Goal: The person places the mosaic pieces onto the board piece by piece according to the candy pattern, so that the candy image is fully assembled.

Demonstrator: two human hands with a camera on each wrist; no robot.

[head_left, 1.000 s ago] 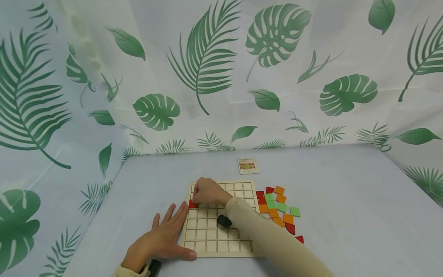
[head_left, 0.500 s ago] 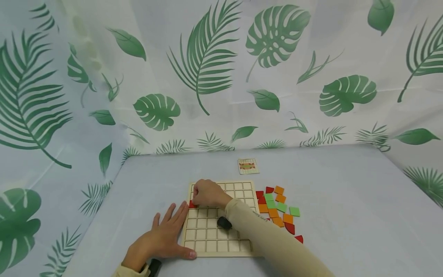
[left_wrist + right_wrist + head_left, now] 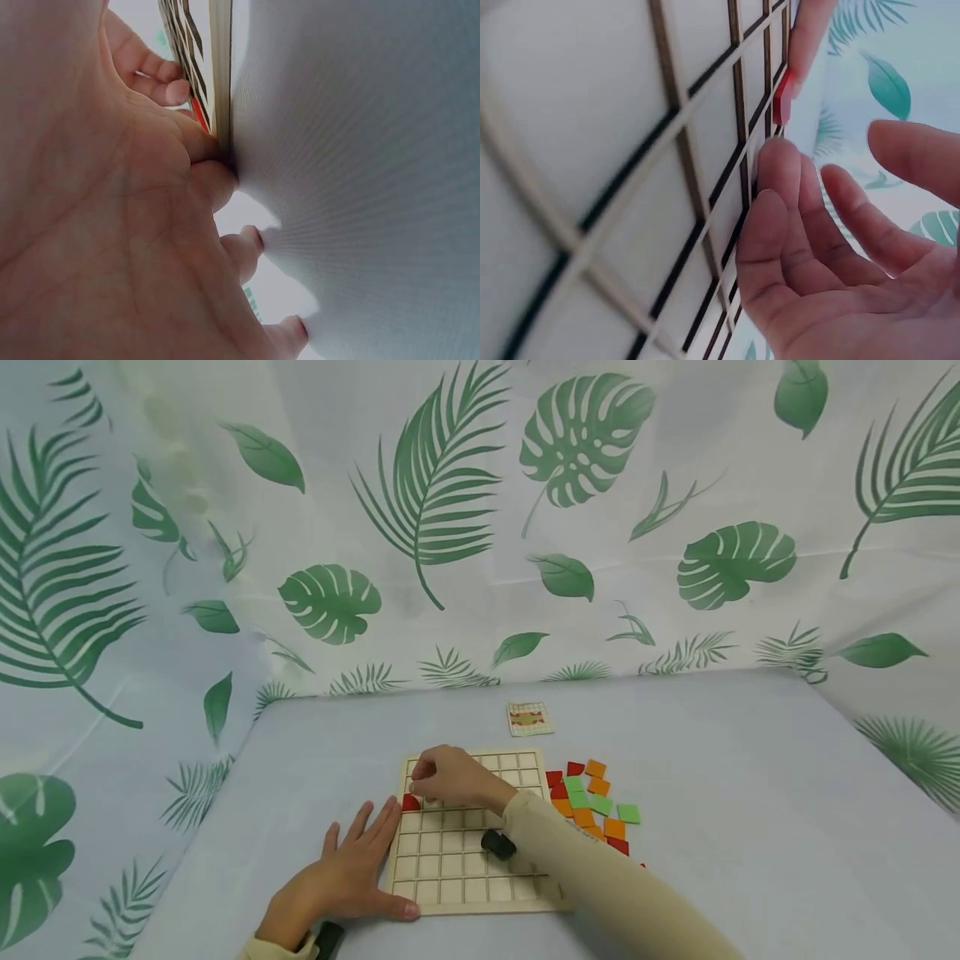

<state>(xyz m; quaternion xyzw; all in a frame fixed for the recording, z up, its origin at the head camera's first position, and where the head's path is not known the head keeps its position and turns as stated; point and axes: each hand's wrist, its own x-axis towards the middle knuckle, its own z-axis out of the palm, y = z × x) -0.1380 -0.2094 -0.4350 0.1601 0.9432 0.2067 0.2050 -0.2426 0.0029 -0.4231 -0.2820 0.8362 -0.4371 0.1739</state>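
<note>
A wooden grid board (image 3: 441, 867) lies on the table, with one red piece (image 3: 410, 802) with a curved side in its leftmost column. My left hand (image 3: 341, 881) rests with spread fingers on the table along the board's left edge, its thumb at the near left corner and a fingertip beside the red piece. My right hand (image 3: 453, 777) hovers over the upper left of the grid, fingers loosely bent. In the right wrist view its thumb stands apart from the fingers, with nothing between them, and the red piece (image 3: 781, 99) sits just beyond the fingertips.
Loose red, orange and green (image 3: 628, 813) pieces lie scattered to the right of the board, some hidden by the right sleeve (image 3: 600, 877). Behind the board is a small pattern card (image 3: 529, 719). Leaf-printed cloth (image 3: 450, 610) walls in the back and left side.
My right hand has let go of the red piece and drawn slightly right, so more of the piece shows. The left hand keeps its place. The head view has shifted slightly.
</note>
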